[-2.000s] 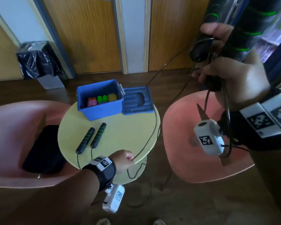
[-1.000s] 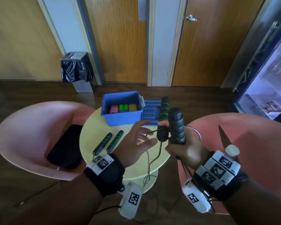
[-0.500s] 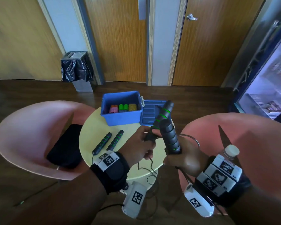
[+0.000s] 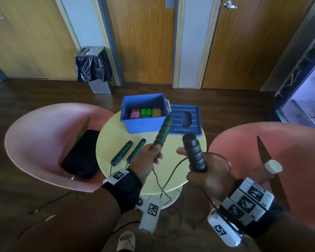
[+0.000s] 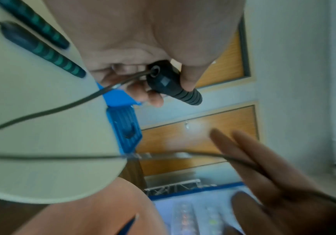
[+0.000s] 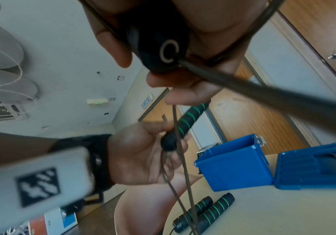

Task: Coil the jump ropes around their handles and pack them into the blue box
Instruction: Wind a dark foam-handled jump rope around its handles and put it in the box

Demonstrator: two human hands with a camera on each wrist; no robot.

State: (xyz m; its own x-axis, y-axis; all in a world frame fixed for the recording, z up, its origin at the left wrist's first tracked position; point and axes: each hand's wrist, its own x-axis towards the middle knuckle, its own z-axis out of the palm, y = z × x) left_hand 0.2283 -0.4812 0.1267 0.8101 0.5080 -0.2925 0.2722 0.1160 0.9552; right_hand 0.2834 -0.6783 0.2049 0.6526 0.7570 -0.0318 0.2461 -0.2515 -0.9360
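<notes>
The left hand [image 4: 147, 157] grips the cord end of one handle [image 4: 162, 132], fingers curled round it, so the handle points away toward twelve o'clock, over the near edge of the blue box [image 4: 144, 122]. The right hand [image 4: 205, 176] holds the other handle [image 4: 194, 153] nearly upright in its palm; the left wrist view shows at least two of its fingers straight with the cord lying across them, and how the rest close I cannot tell. Holding the two handles apart, each by its cord end, lets the cord [image 4: 168, 176] hang free in a loop between them and drop past the six o'clock edge of the round table [image 4: 115, 135]. That probably lets the slack hang free of tangles before the handles are brought together and wound.

A second rope's two handles [image 4: 128, 151] lie side by side on the table at about nine o'clock from the left hand, untouched, cords trailing off the near edge. The box stands open at the table's twelve o'clock side, with its lid [image 4: 185, 122] flat at three o'clock of it, so the mouth is clear for packing. Coloured items [image 4: 145, 113] already sit inside along the far wall; I cannot tell what they are. No coiling shows on either rope yet, so most of the task looks to be ahead.
</notes>
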